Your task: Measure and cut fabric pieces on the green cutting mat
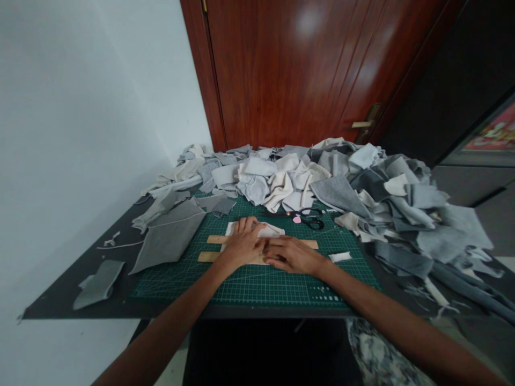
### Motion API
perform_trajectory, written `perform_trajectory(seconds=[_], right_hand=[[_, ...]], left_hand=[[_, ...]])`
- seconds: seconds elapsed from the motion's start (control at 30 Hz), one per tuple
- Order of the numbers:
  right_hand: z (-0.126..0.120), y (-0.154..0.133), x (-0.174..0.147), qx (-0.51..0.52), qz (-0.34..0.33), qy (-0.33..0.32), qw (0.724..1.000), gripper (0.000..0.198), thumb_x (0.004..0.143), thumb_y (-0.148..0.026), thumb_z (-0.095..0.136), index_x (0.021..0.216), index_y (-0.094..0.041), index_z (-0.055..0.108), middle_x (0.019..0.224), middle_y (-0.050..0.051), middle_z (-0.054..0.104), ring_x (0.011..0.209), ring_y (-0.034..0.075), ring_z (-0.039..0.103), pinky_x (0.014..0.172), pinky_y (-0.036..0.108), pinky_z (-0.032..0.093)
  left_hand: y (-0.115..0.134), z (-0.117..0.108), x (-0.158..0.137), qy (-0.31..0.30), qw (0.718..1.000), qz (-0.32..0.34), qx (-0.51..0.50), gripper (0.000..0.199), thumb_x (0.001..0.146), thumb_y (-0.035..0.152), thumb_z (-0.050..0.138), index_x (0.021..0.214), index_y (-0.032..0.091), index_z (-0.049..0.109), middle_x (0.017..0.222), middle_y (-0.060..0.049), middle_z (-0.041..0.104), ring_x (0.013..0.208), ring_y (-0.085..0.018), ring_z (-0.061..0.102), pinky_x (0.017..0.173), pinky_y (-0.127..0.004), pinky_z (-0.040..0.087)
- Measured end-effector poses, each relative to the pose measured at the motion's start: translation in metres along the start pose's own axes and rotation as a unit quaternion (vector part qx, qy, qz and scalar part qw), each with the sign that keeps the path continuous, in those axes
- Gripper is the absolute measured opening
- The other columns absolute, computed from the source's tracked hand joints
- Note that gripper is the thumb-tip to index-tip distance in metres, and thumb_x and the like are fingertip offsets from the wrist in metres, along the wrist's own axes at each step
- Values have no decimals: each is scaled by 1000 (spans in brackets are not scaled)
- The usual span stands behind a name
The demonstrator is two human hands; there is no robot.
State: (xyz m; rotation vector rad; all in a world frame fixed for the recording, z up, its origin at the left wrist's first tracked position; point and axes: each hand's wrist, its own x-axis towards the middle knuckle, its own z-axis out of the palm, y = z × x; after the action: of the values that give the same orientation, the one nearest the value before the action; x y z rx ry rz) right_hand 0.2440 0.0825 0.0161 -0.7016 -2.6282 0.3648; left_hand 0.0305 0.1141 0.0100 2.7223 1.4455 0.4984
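Laying the left hand [244, 244] down on a pale cloth [270, 230], near the middle of the mat [261, 292], and stretching its fingers forward, slightly parted. Curling the right hand [292, 254] on the near right of the same cloth and pointing its fingers toward ten o'clock, close beside the left hand; hiding the fingertips too much to tell whether pinching anything. Having a far ruler [215, 239] running beneath both hands, poking out toward nine and three o'clock, and a near ruler [208, 257] lying along it, crossing the cloth. Seeing, outward from the hands, black scissors [314, 221] at one o'clock, bearing a pink spot, and a white scrap [340, 257] at three, both resting on the mat. Finding a big grey piece [169, 236] at nine, lapping from mat to table [52, 297], with a string [120, 244] just beyond it and a small grey piece [100, 284] at eight. Facing a heap of scraps [257, 187] in greys and creams, sweeping from ten through twelve to four. Looking past it to a red-brown door [281, 69] at twelve and a white wall [100, 80] at ten.
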Motion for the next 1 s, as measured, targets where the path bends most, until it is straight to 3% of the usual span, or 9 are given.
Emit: perform_trajectory(seconds=[0.1,0.2,0.33,0.57,1.0], right_hand=[[-5,4,-2,14,10,31,999,16,103,-28,57,108,-20,69,108,7,69,104,21,65,97,35,47],[-13,18,-8,20,67,75,995,19,102,-27,58,114,-19,69,107,9,66,95,20,64,87,32,49],[-23,41,-20,29,127,55,990,21,97,-31,66,112,-17,70,102,8,67,85,19,63,77,30,49],[-29,45,-25,77,133,21,988,21,90,-32,77,104,-18,70,91,3,68,78,16,59,69,26,44],[-32,43,-23,84,116,14,990,12,87,-25,74,96,-18,70,82,1,63,72,14,54,64,23,40]], left_hand=[[1,0,-1,0,1000,-1,9,35,97,29,56,131,22,58,131,-11,52,121,-30,45,106,-48,41],[1,0,-1,7,1000,0,6,34,100,36,54,131,23,58,129,-10,52,119,-30,45,105,-48,42],[0,0,-1,18,1000,15,-8,34,100,39,55,129,22,60,126,-11,52,118,-31,46,104,-49,43],[2,-3,-1,13,1000,6,-21,37,99,39,57,130,21,60,128,-11,52,119,-32,46,105,-50,42],[0,1,-1,9,1000,6,-26,39,98,29,53,136,21,59,130,-12,52,121,-32,45,107,-51,41]])
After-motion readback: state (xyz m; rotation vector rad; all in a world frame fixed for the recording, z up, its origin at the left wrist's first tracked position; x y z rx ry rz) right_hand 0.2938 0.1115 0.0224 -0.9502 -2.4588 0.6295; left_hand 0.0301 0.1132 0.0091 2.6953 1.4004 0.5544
